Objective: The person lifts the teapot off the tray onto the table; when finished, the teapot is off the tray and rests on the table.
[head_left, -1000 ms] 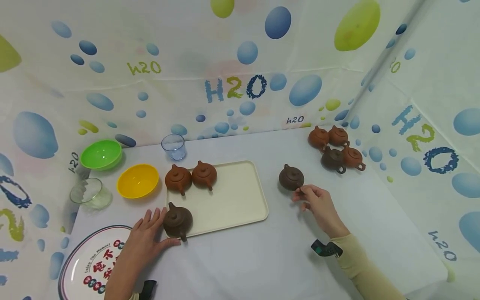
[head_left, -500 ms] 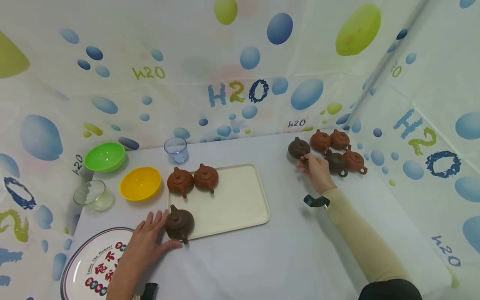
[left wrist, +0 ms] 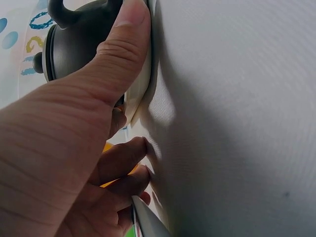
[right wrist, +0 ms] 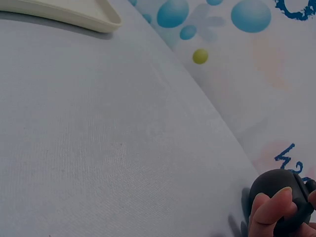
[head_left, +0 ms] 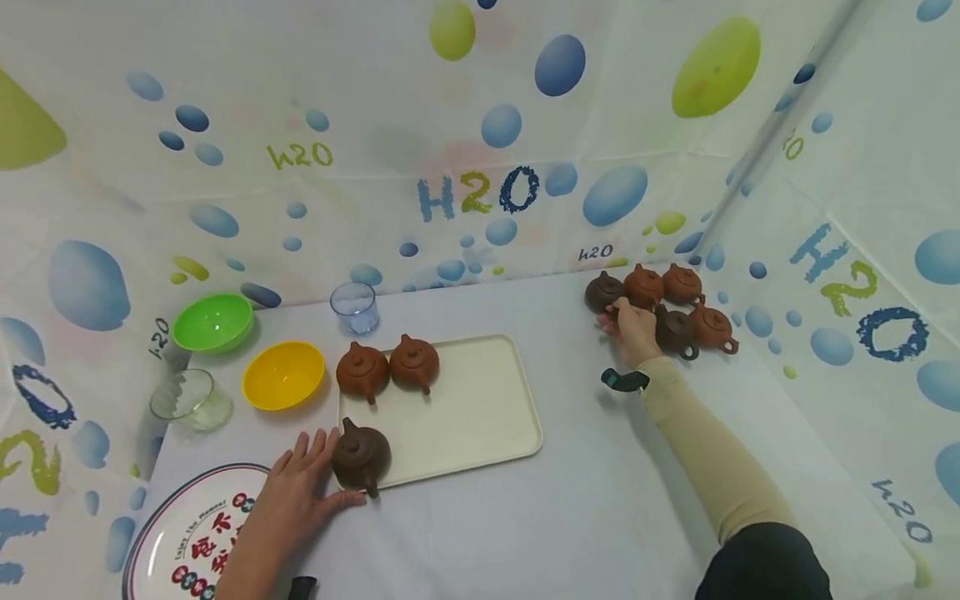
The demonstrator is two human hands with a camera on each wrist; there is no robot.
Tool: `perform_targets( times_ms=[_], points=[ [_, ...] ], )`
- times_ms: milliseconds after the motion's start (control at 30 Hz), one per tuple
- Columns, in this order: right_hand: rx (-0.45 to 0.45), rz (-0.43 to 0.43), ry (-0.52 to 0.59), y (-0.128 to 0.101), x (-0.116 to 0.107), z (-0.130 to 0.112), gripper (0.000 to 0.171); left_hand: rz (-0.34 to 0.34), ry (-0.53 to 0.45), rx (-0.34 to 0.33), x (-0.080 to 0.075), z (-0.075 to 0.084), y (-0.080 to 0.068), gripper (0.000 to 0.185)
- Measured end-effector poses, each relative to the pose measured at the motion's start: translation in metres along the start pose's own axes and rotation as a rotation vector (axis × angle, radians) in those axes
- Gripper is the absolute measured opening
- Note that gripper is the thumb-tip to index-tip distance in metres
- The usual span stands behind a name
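1. Your left hand [head_left: 288, 500] stayed flat at the worktop's [head_left: 525, 517] near left, fingers straight, thumb against the dark teapot [head_left: 362, 456] on the tray's [head_left: 480, 417] near-left corner; its spout pointed toward you.
2. Your right hand [head_left: 633, 329] had carried the dark brown teapot [head_left: 603, 292] from mid-worktop to the far right corner and was grasping it beside the four clustered teapots [head_left: 678, 308]. That suggests it joined their row; its spout direction couldn't be told.
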State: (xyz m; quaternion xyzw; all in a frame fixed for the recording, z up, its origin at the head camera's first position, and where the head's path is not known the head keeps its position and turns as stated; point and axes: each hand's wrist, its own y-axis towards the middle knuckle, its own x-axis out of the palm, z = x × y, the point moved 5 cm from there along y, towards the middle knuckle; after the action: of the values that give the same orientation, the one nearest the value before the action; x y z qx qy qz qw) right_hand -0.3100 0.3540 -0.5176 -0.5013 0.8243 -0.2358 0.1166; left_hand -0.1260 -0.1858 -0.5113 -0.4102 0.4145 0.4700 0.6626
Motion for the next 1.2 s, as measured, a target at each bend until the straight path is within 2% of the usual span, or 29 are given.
perform_targets(
  times_ms=[300, 467, 600, 767, 867, 967, 1200],
  points=[
    [0.033, -0.004, 0.012, 0.001, -0.004, -0.002, 0.023, 0.013, 0.007, 0.0, -0.002, 0.003, 0.0, 0.113],
    [0.049, -0.007, 0.021, -0.001, -0.009, 0.005, 0.034, 0.012, 0.005, 0.002, -0.001, 0.003, -0.001, 0.113],
    [0.05, 0.004, 0.039, -0.011, -0.012, 0.009, 0.047, 0.009, 0.013, 0.002, 0.0, 0.003, -0.002, 0.112],
    [0.031, 0.023, 0.022, -0.032, -0.012, 0.022, 0.05, 0.009, 0.016, 0.006, 0.0, 0.002, -0.002, 0.112],
    [0.004, -0.02, -0.022, -0.046, -0.007, 0.032, 0.05, 0.012, 0.017, 0.008, -0.001, 0.002, -0.002, 0.112],
    [-0.062, -0.097, -0.059, -0.06, -0.002, 0.039, 0.048, 0.021, 0.02, 0.013, -0.001, 0.001, -0.002, 0.112],
    [-0.173, -0.238, -0.138, -0.094, 0.013, 0.045, 0.049, 0.016, 0.019, 0.017, -0.001, 0.001, -0.001, 0.112]
  ],
)
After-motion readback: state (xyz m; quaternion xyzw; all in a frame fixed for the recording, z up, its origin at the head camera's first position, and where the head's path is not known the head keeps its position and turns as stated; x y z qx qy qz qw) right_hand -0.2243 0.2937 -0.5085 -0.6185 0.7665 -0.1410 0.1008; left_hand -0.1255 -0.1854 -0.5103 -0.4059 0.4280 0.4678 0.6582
